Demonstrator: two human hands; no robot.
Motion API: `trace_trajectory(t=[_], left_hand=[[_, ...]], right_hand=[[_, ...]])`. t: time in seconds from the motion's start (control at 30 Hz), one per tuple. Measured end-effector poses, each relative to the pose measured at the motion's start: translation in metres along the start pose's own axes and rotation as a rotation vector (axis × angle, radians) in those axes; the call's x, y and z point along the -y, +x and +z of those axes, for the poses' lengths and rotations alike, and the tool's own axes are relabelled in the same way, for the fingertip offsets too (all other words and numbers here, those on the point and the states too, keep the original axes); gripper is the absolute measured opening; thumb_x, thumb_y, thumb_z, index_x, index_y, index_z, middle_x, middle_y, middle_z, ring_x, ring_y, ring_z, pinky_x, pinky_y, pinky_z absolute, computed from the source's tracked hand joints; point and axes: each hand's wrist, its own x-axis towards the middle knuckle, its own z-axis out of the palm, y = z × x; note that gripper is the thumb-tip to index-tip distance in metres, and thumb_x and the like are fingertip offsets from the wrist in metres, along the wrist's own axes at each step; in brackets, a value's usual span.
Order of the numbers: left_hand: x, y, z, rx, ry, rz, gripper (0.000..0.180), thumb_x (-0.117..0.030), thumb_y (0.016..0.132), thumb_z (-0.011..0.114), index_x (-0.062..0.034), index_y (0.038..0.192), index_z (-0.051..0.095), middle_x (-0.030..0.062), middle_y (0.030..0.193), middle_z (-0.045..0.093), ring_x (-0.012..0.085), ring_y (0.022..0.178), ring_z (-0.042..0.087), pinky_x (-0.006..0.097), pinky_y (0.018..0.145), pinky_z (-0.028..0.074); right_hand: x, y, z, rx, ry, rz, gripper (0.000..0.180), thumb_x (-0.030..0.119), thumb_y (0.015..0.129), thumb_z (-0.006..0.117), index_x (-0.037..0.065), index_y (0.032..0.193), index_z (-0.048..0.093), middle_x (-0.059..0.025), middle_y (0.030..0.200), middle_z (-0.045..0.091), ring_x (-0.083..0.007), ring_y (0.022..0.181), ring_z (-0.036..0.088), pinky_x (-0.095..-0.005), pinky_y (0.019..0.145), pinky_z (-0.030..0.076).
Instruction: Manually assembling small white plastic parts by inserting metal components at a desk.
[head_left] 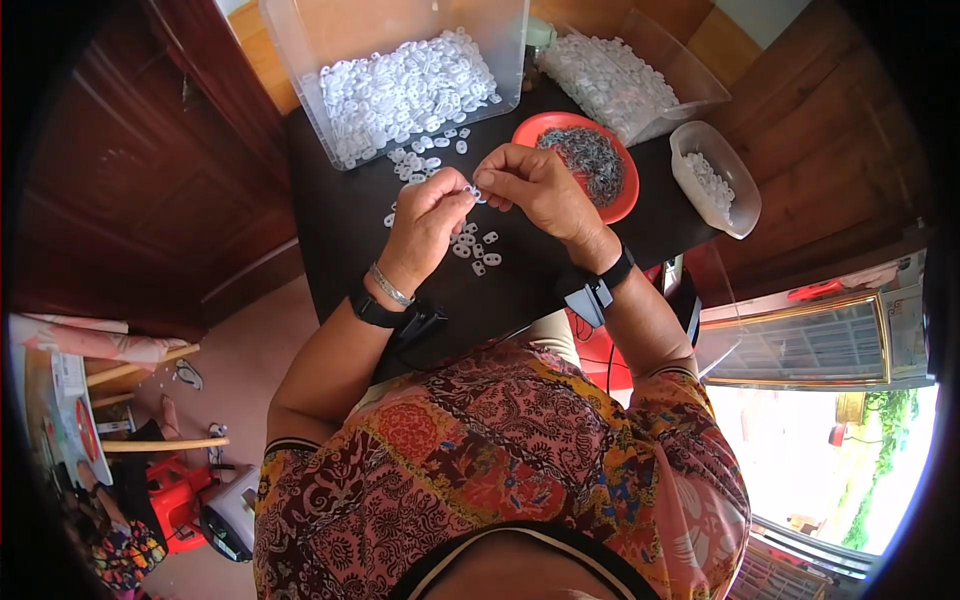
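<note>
My left hand [425, 222] pinches a small white plastic piece with holes [475, 194] above the dark table. Against that piece, the thumb and forefinger of my right hand [545, 188] are pressed together; whatever they hold is too small to make out. Loose white pieces [478, 250] lie on the table just below my hands, and more are scattered toward the bin. Partly behind my right hand sits a red plate [629, 190] heaped with small grey metal parts [597, 165].
A clear plastic bin [508, 50] tipped toward me spills white pieces at the back left. Behind the plate is a clear tub with a bag of white pieces [610, 85]. A small translucent container [742, 212] stands at the table's right edge. Red stools [178, 500] are at lower left.
</note>
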Motion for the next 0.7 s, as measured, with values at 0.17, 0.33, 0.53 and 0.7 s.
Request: trace_trajectory(t=[0.17,0.33,0.53,0.7], left_hand=[[-0.0013,-0.0007,0.0008,0.008,0.002,0.002,0.014,-0.008,0.086,0.053,-0.0003,0.074,0.053,-0.0022,0.057,0.047,0.0031,0.051,0.042,0.020,0.046,0.034],[0.0003,-0.0002,-0.0018,0.022,0.027,-0.046,0.015,-0.014,0.086,0.053,-0.0024,0.077,0.055,-0.0031,0.060,0.047,0.0045,0.054,0.042,0.020,0.051,0.034],[-0.0001,-0.0006,-0.0001,0.031,0.029,-0.047,0.016,-0.015,0.086,0.053,-0.0025,0.076,0.054,-0.0030,0.060,0.047,0.0042,0.054,0.042,0.020,0.050,0.034],[0.0002,-0.0010,-0.0005,0.030,0.040,-0.057,0.017,-0.015,0.086,0.053,-0.0025,0.075,0.054,-0.0029,0.059,0.047,0.0043,0.053,0.042,0.020,0.049,0.033]], right_hand=[[0.0000,0.0000,-0.0003,0.052,0.004,-0.012,0.014,0.015,0.090,0.059,0.001,0.091,0.060,-0.0004,0.078,0.059,-0.0067,0.069,0.053,-0.0208,0.064,0.045],[0.0013,-0.0007,-0.0007,0.027,0.032,-0.019,0.014,0.015,0.089,0.060,0.000,0.089,0.060,-0.0001,0.076,0.059,-0.0069,0.069,0.053,-0.0216,0.063,0.045],[-0.0017,-0.0013,-0.0002,0.030,-0.014,-0.016,0.014,0.014,0.089,0.060,0.000,0.089,0.060,0.0001,0.076,0.059,-0.0068,0.070,0.053,-0.0216,0.064,0.045],[-0.0032,-0.0021,-0.0002,0.045,-0.036,-0.013,0.012,0.012,0.090,0.059,0.001,0.091,0.060,0.0002,0.079,0.059,-0.0063,0.071,0.053,-0.0210,0.066,0.045]])
